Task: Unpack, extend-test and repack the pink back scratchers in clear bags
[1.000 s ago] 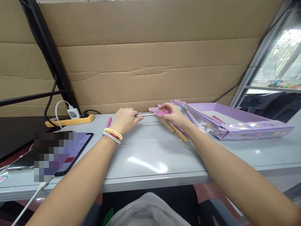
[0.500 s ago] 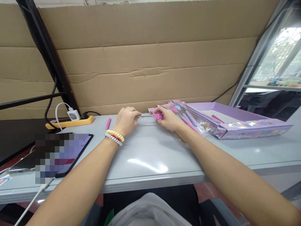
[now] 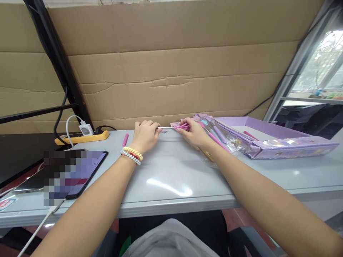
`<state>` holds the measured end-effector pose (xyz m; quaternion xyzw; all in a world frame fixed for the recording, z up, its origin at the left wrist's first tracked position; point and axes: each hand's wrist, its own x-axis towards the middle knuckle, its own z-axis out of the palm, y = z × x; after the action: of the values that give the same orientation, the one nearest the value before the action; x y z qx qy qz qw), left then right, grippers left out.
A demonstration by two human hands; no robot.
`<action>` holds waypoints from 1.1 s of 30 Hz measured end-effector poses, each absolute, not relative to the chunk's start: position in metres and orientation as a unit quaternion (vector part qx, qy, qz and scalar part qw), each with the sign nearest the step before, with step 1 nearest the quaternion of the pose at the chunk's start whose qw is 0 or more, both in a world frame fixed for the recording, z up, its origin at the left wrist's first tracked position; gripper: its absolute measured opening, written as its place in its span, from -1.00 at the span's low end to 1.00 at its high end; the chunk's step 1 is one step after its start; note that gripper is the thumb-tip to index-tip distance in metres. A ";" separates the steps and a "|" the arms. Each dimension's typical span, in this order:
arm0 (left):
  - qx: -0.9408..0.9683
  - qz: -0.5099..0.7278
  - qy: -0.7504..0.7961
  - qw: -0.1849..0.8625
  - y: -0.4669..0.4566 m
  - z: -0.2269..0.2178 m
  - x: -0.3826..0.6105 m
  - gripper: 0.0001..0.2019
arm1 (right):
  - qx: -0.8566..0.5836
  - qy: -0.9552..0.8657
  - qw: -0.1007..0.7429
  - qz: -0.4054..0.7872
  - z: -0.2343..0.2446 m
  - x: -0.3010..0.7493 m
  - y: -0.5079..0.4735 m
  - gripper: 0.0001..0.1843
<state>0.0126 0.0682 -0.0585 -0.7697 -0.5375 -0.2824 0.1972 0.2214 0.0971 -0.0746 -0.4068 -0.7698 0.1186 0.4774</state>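
Observation:
A thin silver metal rod [image 3: 166, 127] spans the gap between my hands above the far part of the table. My left hand [image 3: 147, 135] is closed, pinching the rod's left end between thumb and fingers. A pink toothed head [image 3: 183, 126], shaped like that of a back scratcher, sits at the rod's right end. My right hand [image 3: 194, 132] is closed on this head with its fingertips, which partly cover it. To the left of my left hand a short pink grip [image 3: 125, 139] lies on the grey table [image 3: 166, 175].
Clear plastic packets [image 3: 232, 145] with pink and purple handles lie beyond my right wrist. Against them stands an open purple box [image 3: 289, 147] with a pink stick inside. At left are a phone [image 3: 92, 166] with a white cable and a yellow power strip [image 3: 100, 136].
The pink head has turned in my right hand and now appears narrower. Both hands have risen slightly. The whole view has shifted a little.

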 end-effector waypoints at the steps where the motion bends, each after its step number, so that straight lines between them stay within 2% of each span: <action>1: -0.772 -0.272 -0.541 0.193 0.067 -0.058 0.013 -0.69 | -0.411 -0.763 0.481 0.133 -0.075 0.222 0.098 -0.73; 4: -0.782 -0.243 -0.556 0.144 0.062 -0.054 0.014 -0.68 | -0.424 -0.739 0.501 0.153 -0.079 0.222 0.101 -0.58; 8: -0.794 -0.249 -0.549 0.078 0.060 -0.054 0.012 -0.72 | -0.439 -0.725 0.504 0.165 -0.081 0.222 0.104 -0.56; 12: -0.813 -0.279 -0.506 0.068 0.067 -0.059 0.009 -0.79 | -0.463 -0.744 0.465 0.125 -0.077 0.223 0.100 -0.62; 16: -0.817 -0.297 -0.486 0.087 0.079 -0.056 0.000 -0.77 | -0.501 -0.734 0.450 0.092 -0.073 0.223 0.097 -0.55; 20: -0.725 -0.278 -0.624 0.087 0.084 -0.038 -0.033 -0.73 | -0.521 -0.690 0.486 0.126 -0.074 0.223 0.099 -0.46; 24: -0.525 -0.245 -0.813 0.059 0.083 -0.030 -0.078 -0.64 | -0.514 -0.718 0.444 0.151 -0.078 0.224 0.101 -0.45; 28: -0.442 -0.228 -0.867 0.030 0.083 -0.039 -0.103 -0.52 | -0.496 -0.766 0.378 0.153 -0.081 0.222 0.101 -0.49; 33: -0.428 -0.227 -0.875 0.017 0.088 -0.049 -0.109 -0.59 | -0.485 -0.793 0.332 0.158 -0.079 0.222 0.099 -0.51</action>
<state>-0.1094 0.0884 -0.0493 -0.4283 -0.8746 -0.2265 0.0165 0.2222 0.0989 -0.0794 -0.4853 -0.7931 0.1575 0.3325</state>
